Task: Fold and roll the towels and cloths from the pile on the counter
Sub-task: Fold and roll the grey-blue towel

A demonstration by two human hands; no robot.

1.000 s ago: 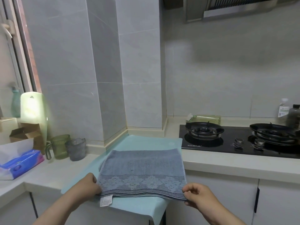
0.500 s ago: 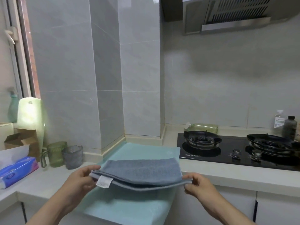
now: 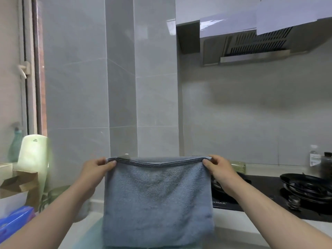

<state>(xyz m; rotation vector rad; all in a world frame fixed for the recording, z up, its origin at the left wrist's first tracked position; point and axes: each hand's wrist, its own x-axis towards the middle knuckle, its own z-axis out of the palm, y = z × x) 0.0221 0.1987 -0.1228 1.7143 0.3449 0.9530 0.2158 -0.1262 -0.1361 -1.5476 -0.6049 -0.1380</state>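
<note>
Presently I see left hand (image 3: 98, 169) and right hand (image 3: 218, 168) pinching the grey-blue towel (image 3: 158, 202) by its top corners, hanging over the light-blue cloth (image 3: 93, 236).

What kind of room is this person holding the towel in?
Most likely a home kitchen: a black gas hob sits on the right, a range hood hangs above it, and the walls are tiled.

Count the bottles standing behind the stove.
2: a clear labelled bottle and a dark bottle right beside it, both at the far right. The held towel may hide more.
</note>
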